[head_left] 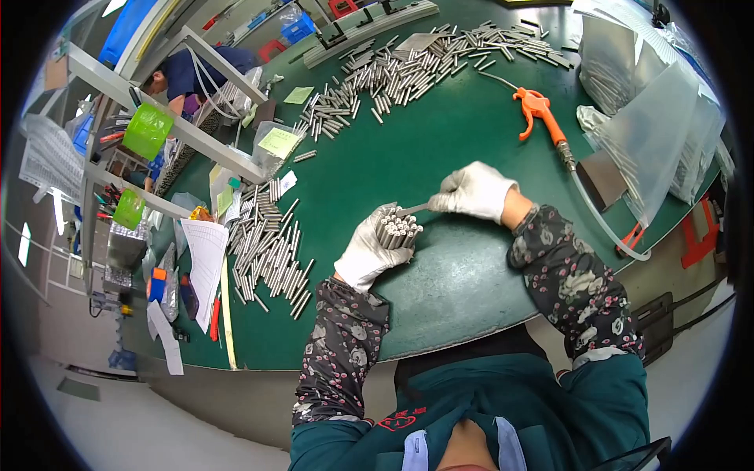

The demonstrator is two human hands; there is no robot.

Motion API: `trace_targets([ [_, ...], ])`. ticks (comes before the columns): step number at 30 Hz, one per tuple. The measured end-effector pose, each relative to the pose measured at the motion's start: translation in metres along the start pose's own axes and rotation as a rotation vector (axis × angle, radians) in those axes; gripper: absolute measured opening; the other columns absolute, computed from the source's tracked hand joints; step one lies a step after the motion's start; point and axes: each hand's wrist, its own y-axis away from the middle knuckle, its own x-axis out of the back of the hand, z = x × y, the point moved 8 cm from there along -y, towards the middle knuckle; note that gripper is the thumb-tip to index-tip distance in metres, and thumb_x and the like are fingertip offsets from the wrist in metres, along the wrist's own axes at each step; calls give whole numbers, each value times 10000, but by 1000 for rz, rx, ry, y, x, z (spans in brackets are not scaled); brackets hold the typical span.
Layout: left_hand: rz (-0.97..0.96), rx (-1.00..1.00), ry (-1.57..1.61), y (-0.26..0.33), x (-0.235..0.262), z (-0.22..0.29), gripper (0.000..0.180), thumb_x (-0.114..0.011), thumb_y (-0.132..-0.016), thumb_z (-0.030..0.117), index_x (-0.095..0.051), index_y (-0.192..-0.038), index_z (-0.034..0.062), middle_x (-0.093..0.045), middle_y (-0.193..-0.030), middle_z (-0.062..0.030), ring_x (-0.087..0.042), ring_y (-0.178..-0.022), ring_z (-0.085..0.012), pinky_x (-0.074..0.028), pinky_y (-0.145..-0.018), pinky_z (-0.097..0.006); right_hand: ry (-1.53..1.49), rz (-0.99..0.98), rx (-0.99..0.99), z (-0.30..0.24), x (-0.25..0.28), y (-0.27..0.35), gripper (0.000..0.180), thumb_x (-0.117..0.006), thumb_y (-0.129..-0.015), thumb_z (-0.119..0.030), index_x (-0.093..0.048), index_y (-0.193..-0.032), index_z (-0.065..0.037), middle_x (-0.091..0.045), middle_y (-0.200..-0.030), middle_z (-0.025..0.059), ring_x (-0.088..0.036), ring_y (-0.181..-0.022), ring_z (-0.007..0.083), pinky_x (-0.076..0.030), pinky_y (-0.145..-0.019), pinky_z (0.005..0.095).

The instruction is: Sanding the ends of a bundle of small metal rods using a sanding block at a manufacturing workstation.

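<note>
In my gloved left hand (pixel 367 253) is a bundle of short metal rods (pixel 400 229), their round ends facing up. The fingers wrap round the bundle's side. My right hand (pixel 476 191), also in a white glove, pinches one slim grey metal rod (pixel 414 209). That rod lies nearly level, and its far tip reaches the upper edge of the bundle; whether it touches I cannot tell. Loose metal rods (pixel 271 247) lie in a heap to the left of my left hand. A larger pile of similar rods (pixel 408 71) spreads across the far side of the green table (pixel 440 149).
An orange air blow gun (pixel 540 114) with a hose lies to the right, beside clear plastic bags (pixel 656 133). Paper sheets (pixel 206 267) and a metal frame (pixel 165 129) border the left. A co-worker (pixel 212 71) bends over at the upper left.
</note>
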Motion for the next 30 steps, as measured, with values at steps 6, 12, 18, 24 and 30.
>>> trace_targets([
  [6,31,-115,35,-14,-1,12,723,-699,-551,-122,-365,-1175,23,-525,-909,-18,-551,-817,-126,-482,-711,-266,46,105,-79,27,26,-9,506,-603,-674,-529,-669,-830,-52,-635,-781,144,-602,-747,293,-470,-715,332],
  [12,10,-125,131,-11,2,7,684,-692,-553,-142,-403,-1144,45,-509,-893,-1,-545,-822,-116,-483,-709,-254,-12,125,-125,16,20,-3,512,-597,-681,-532,-667,-836,-49,-633,-779,149,-600,-750,300,-468,-717,339],
  [18,-20,-97,73,-10,3,2,699,-631,-586,-170,-358,-1199,25,-493,-954,-11,-522,-907,-120,-454,-788,-252,60,98,-123,14,13,0,489,-597,-681,-525,-668,-807,-58,-629,-748,149,-600,-713,305,-471,-679,351],
  [24,4,-93,19,-8,5,-1,720,-640,-582,-160,-342,-1212,19,-498,-971,-23,-537,-906,-135,-461,-787,-259,69,98,-117,14,14,3,483,-595,-683,-523,-670,-799,-59,-628,-735,149,-599,-702,309,-472,-672,353],
  [30,18,-92,-31,-6,4,1,722,-642,-586,-153,-328,-1217,2,-505,-986,-37,-548,-924,-151,-465,-790,-265,55,96,-136,16,12,4,486,-603,-681,-520,-669,-808,-55,-629,-740,151,-600,-704,307,-472,-679,354],
])
